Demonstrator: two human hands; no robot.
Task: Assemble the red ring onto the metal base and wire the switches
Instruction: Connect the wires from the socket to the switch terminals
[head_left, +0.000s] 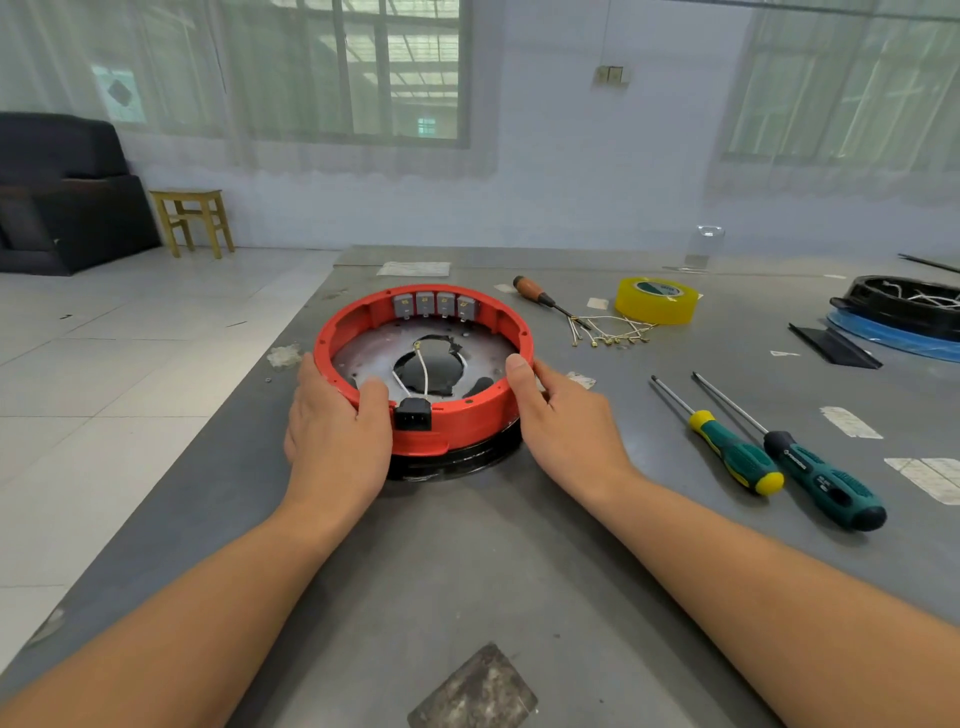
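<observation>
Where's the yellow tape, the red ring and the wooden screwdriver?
yellow tape (655, 301), head view, on its side wall.
red ring (470, 415), head view, on its near outer wall.
wooden screwdriver (527, 287), head view, on its handle.

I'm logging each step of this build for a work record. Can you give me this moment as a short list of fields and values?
red ring: sitting on the metal base, four grey switches on its far inner wall
left hand: grips the ring's near-left rim, thumb over the edge
right hand: holds the ring's right side, thumb on the rim
black socket: at the ring's near wall
white wires: rising from the base's centre hole, loose
loose terminal wires: on the table, by the yellow tape roll
two green screwdrivers: right of the ring, untouched
</observation>
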